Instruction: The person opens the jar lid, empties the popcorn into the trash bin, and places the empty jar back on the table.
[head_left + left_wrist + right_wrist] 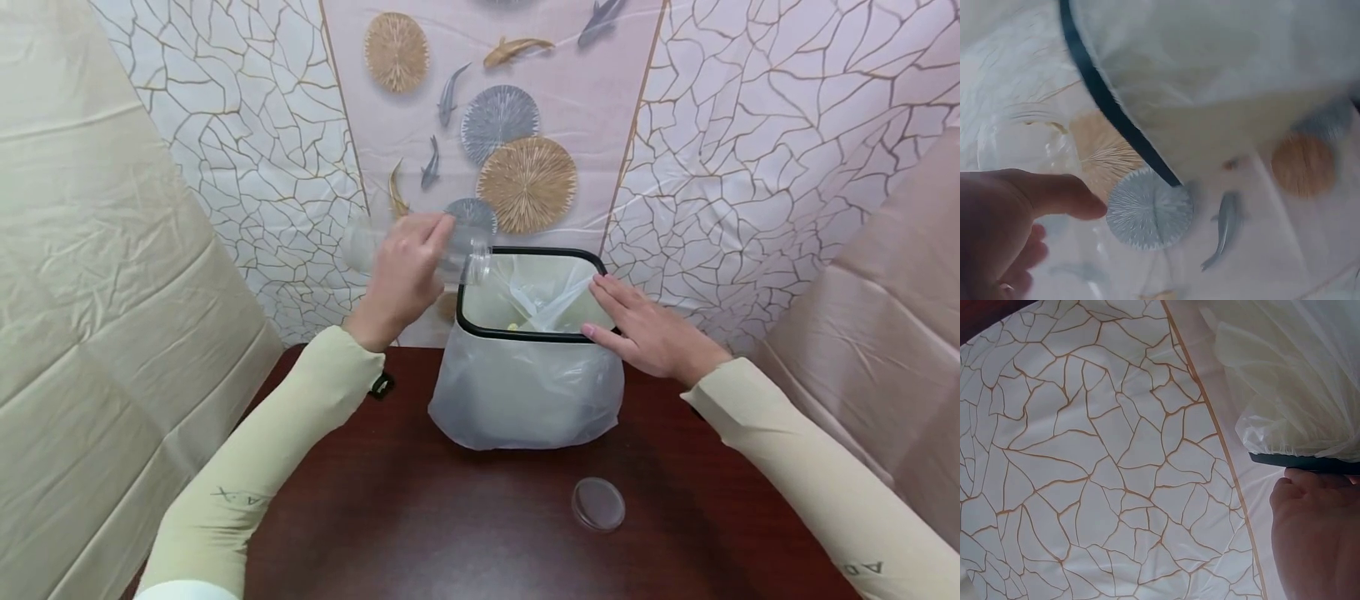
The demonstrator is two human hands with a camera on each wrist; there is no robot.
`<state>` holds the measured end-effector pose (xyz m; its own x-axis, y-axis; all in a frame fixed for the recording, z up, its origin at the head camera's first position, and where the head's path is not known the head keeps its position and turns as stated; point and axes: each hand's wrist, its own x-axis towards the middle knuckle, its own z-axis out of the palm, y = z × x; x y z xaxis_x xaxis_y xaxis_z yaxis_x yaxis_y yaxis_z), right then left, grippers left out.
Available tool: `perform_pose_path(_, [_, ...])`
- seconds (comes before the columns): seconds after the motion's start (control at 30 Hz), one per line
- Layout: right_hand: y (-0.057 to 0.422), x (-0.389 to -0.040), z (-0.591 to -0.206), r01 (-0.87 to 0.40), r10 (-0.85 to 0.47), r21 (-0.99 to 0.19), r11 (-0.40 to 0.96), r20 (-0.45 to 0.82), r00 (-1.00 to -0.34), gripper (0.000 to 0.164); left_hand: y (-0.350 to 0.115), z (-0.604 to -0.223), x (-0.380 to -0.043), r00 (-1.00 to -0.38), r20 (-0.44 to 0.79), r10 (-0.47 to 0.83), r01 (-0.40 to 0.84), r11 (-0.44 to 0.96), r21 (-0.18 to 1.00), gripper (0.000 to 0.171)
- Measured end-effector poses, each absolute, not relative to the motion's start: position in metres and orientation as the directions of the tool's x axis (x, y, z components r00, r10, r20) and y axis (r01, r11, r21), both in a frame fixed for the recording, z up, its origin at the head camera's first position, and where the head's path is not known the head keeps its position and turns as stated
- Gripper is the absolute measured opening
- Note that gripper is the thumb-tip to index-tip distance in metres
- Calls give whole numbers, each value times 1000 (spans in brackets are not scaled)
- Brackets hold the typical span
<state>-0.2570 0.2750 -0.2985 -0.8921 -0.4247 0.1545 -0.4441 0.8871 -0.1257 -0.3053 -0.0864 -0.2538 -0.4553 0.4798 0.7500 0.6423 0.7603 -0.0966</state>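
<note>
My left hand [408, 267] grips a clear jar [360, 247], which lies on its side in the air with its mouth [480, 258] over the left edge of the bin. The jar's walls are see-through and I make out no contents. Against the back wall stands the bin [525, 392], lined with a translucent plastic bag [465, 417] that a black rim [525, 336] clamps. Straight fingers of my right hand [648, 333] rest on the right side of that rim. In the left wrist view the left thumb [1072, 199] lies along the jar.
A round clear lid [598, 504] lies on the dark red table [420, 508] in front of the bin. Inside the bin a small yellow bit [513, 327] shows near the front rim. Patterned cloth [262, 158] hangs behind, and beige cloth [90, 292] hangs at both sides.
</note>
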Motion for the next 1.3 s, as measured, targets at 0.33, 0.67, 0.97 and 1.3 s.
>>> perform_pose_path(0.33, [277, -259, -298, -456, -439, -131, 880, 144, -887, 82, -117, -274, -305, -860, 501, 93, 477, 494, 727, 65])
perform_pose_path(0.67, [276, -259, -301, -447, -428, -148, 882, 147, -892, 81, -149, -358, -307, -961, 278, -4, 275, 113, 955, 74])
perform_pose_path(0.97, [277, -261, -301, -440, -420, -146, 886, 149, -895, 81, -156, -456, -297, -978, 192, -80, 187, 70, 980, 69])
perform_pose_path(1.3, [277, -260, -301, -444, -423, -171, 879, 148, -894, 81, -154, -498, -290, -973, 214, -86, 210, 62, 976, 71])
